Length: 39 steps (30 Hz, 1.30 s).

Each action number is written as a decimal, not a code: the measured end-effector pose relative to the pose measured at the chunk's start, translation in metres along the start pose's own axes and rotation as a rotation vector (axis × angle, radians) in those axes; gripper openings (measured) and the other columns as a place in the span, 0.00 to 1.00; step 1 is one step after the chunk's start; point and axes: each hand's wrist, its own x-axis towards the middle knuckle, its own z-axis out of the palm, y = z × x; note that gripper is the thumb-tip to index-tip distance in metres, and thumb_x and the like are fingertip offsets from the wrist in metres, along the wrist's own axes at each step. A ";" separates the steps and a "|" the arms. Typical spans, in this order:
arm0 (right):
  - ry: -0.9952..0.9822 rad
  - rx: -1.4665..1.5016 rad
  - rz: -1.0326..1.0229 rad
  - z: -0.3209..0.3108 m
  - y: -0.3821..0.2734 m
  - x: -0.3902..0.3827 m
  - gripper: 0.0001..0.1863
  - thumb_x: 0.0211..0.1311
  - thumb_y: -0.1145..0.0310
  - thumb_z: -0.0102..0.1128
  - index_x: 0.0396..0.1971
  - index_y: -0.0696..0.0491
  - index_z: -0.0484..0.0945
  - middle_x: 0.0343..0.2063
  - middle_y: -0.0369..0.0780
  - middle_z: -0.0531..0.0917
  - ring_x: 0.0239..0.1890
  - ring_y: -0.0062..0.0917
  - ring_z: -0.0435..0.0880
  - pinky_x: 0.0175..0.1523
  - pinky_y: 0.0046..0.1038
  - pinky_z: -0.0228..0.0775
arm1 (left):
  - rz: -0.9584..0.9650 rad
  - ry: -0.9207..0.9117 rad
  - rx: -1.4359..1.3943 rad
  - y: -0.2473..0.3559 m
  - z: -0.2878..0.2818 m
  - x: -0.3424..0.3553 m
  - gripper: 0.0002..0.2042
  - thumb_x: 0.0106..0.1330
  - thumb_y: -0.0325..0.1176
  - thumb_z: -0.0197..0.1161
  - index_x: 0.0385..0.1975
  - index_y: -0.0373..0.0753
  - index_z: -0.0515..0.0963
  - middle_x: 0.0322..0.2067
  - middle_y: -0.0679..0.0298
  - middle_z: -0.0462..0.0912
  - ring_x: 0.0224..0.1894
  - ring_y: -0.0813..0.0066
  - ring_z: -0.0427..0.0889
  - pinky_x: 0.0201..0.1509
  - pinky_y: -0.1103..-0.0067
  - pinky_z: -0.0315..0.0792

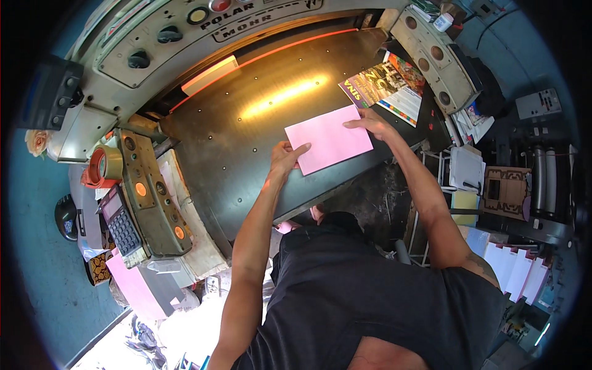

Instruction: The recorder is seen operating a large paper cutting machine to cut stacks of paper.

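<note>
A pink stack of paper [328, 139], its sheets lined up evenly, is held between my two hands over the near part of a dark metal machine table [246, 179]. My left hand [287, 157] grips its left edge, thumb on top and fingers underneath. On the upper right corner, my right hand [372, 124] clasps the paper the same way. The undersides of both hands' fingers are hidden by the sheets. Just beyond my right hand lie colourful printed magazines [385, 86].
A paper-cutting machine's front panel [185, 37] with knobs spans the far side; a red line runs beneath it. Button consoles [151, 191] flank the table at left and right. A calculator [121, 222] and a tape roll [106, 165] sit at the left. Pink sheets [139, 283] lie lower left.
</note>
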 end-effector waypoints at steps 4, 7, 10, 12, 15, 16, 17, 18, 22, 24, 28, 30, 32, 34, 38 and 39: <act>0.046 -0.051 -0.050 -0.007 0.020 0.005 0.29 0.53 0.61 0.73 0.53 0.61 0.77 0.45 0.43 0.84 0.45 0.25 0.83 0.53 0.27 0.73 | 0.010 -0.001 -0.053 -0.008 0.012 0.009 0.27 0.55 0.41 0.77 0.46 0.28 0.74 0.35 0.54 0.85 0.30 0.71 0.86 0.28 0.80 0.80; 0.018 -0.042 -0.073 -0.007 0.024 0.006 0.30 0.53 0.59 0.72 0.53 0.59 0.78 0.44 0.41 0.84 0.45 0.24 0.82 0.52 0.27 0.72 | -0.004 0.021 -0.058 -0.004 0.011 0.004 0.28 0.55 0.40 0.78 0.48 0.27 0.74 0.36 0.54 0.86 0.33 0.72 0.87 0.30 0.79 0.80; 0.048 -0.089 -0.064 -0.008 0.024 0.007 0.30 0.54 0.56 0.72 0.53 0.59 0.78 0.44 0.42 0.84 0.44 0.24 0.82 0.52 0.28 0.72 | -0.008 0.051 -0.043 -0.001 0.014 0.001 0.29 0.54 0.39 0.78 0.49 0.26 0.74 0.36 0.55 0.86 0.33 0.72 0.86 0.30 0.79 0.79; 0.210 -0.283 -0.062 -0.009 0.027 0.005 0.33 0.50 0.52 0.75 0.50 0.60 0.79 0.42 0.43 0.85 0.43 0.25 0.83 0.50 0.27 0.74 | -0.018 0.059 -0.040 -0.006 0.015 0.000 0.31 0.54 0.40 0.78 0.50 0.25 0.73 0.35 0.56 0.86 0.32 0.73 0.86 0.30 0.79 0.79; 0.354 -0.132 -0.153 -0.013 0.041 -0.010 0.39 0.51 0.46 0.74 0.53 0.62 0.76 0.41 0.44 0.84 0.44 0.26 0.83 0.48 0.27 0.75 | 0.054 0.128 0.021 -0.028 0.004 -0.005 0.33 0.54 0.42 0.78 0.53 0.25 0.73 0.34 0.59 0.85 0.34 0.73 0.85 0.35 0.80 0.79; 0.485 -0.062 -0.170 -0.015 0.047 -0.017 0.40 0.52 0.44 0.73 0.54 0.62 0.74 0.42 0.44 0.84 0.45 0.26 0.83 0.48 0.28 0.75 | 0.179 0.261 0.208 -0.038 -0.004 -0.008 0.34 0.54 0.43 0.78 0.54 0.26 0.73 0.34 0.59 0.85 0.35 0.73 0.84 0.39 0.80 0.79; 0.463 0.032 -0.161 -0.019 0.056 -0.027 0.42 0.54 0.42 0.71 0.56 0.63 0.73 0.45 0.45 0.82 0.46 0.27 0.82 0.49 0.27 0.76 | 0.286 0.358 0.390 -0.048 -0.014 -0.012 0.35 0.54 0.45 0.78 0.55 0.26 0.73 0.34 0.60 0.84 0.36 0.73 0.84 0.43 0.80 0.78; 0.481 0.060 -0.151 -0.020 0.066 -0.037 0.40 0.57 0.42 0.69 0.56 0.63 0.73 0.47 0.45 0.81 0.49 0.27 0.81 0.51 0.28 0.76 | 0.380 0.401 0.359 -0.060 -0.026 -0.018 0.34 0.55 0.45 0.78 0.55 0.27 0.74 0.36 0.59 0.84 0.38 0.74 0.83 0.46 0.80 0.78; 0.525 0.260 -0.150 -0.016 0.106 -0.064 0.38 0.61 0.45 0.66 0.56 0.65 0.72 0.49 0.47 0.80 0.51 0.31 0.80 0.53 0.29 0.77 | 0.270 0.229 0.024 -0.103 -0.086 -0.064 0.22 0.68 0.36 0.67 0.57 0.30 0.73 0.46 0.59 0.82 0.46 0.76 0.82 0.48 0.79 0.79; 0.554 0.400 -0.243 -0.014 0.116 -0.064 0.37 0.61 0.47 0.67 0.55 0.65 0.72 0.48 0.47 0.79 0.51 0.32 0.80 0.53 0.31 0.77 | 0.349 0.222 -0.001 -0.121 -0.102 -0.090 0.22 0.68 0.36 0.66 0.57 0.30 0.73 0.45 0.59 0.82 0.46 0.75 0.83 0.49 0.78 0.79; 0.584 0.424 -0.290 -0.010 0.121 -0.056 0.34 0.60 0.52 0.70 0.54 0.65 0.72 0.48 0.47 0.79 0.50 0.32 0.80 0.52 0.31 0.78 | 0.369 0.296 -0.091 -0.146 -0.111 -0.130 0.20 0.69 0.33 0.65 0.56 0.29 0.74 0.45 0.57 0.83 0.45 0.75 0.83 0.50 0.78 0.79; 0.567 0.424 -0.352 -0.008 0.120 -0.053 0.31 0.62 0.53 0.68 0.54 0.63 0.73 0.48 0.46 0.78 0.51 0.32 0.80 0.53 0.32 0.78 | 0.400 0.363 -0.148 -0.151 -0.107 -0.136 0.19 0.69 0.31 0.65 0.55 0.28 0.74 0.45 0.57 0.83 0.44 0.76 0.83 0.50 0.79 0.79; 0.638 0.432 -0.321 -0.004 0.119 -0.049 0.27 0.64 0.56 0.67 0.53 0.61 0.74 0.48 0.44 0.78 0.51 0.32 0.79 0.53 0.33 0.78 | 0.405 0.398 -0.118 -0.153 -0.104 -0.136 0.18 0.69 0.30 0.64 0.55 0.28 0.74 0.46 0.56 0.83 0.45 0.75 0.83 0.51 0.79 0.78; 0.658 0.449 -0.374 -0.003 0.119 -0.048 0.30 0.61 0.56 0.69 0.53 0.63 0.73 0.48 0.46 0.79 0.51 0.32 0.80 0.50 0.34 0.80 | 0.496 0.416 -0.126 -0.153 -0.102 -0.135 0.18 0.69 0.30 0.64 0.55 0.27 0.74 0.46 0.56 0.83 0.45 0.73 0.84 0.50 0.80 0.78; 0.628 0.440 -0.423 -0.006 0.118 -0.048 0.30 0.61 0.55 0.68 0.53 0.63 0.73 0.48 0.46 0.79 0.51 0.32 0.80 0.49 0.34 0.81 | 0.462 0.423 -0.171 -0.148 -0.102 -0.135 0.20 0.69 0.33 0.65 0.56 0.29 0.74 0.47 0.57 0.82 0.47 0.71 0.82 0.51 0.77 0.78; 0.620 0.487 -0.400 -0.007 0.116 -0.050 0.29 0.62 0.55 0.68 0.52 0.63 0.74 0.47 0.45 0.79 0.49 0.31 0.80 0.48 0.35 0.82 | 0.440 0.391 -0.184 -0.145 -0.103 -0.137 0.20 0.69 0.33 0.65 0.56 0.29 0.74 0.47 0.57 0.82 0.47 0.72 0.82 0.51 0.77 0.78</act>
